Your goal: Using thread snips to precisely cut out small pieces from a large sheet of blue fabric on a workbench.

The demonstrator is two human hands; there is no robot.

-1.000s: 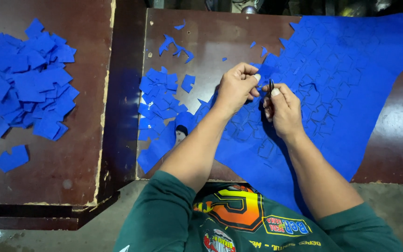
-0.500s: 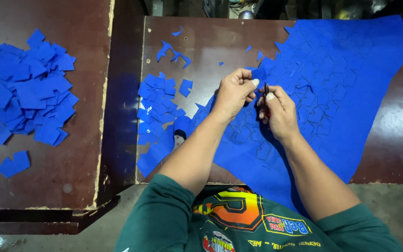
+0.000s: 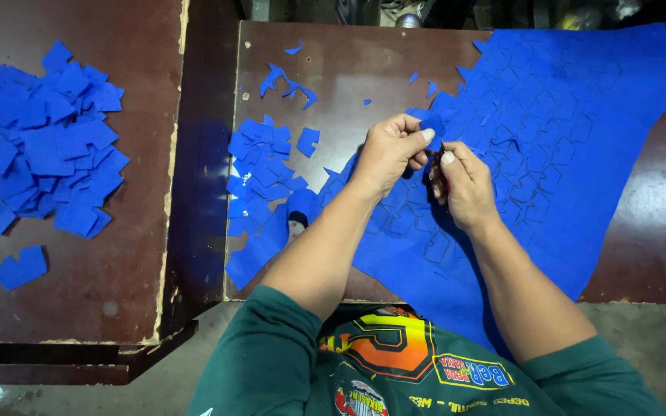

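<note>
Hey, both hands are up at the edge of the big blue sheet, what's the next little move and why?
Probably pull the pinched blue piece free with the left hand, since its fingers already grip it at the blue sheet edge while the right hand holds a small tool there; then drop it on the nearby pile.

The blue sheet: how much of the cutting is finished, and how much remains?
Done: a large pile of cut pieces lies on the left table, a smaller heap beside the sheet. In hand: the left hand pinches one piece; the right hand works beside it. Left: most of the blue sheet, marked with outlines.
</note>
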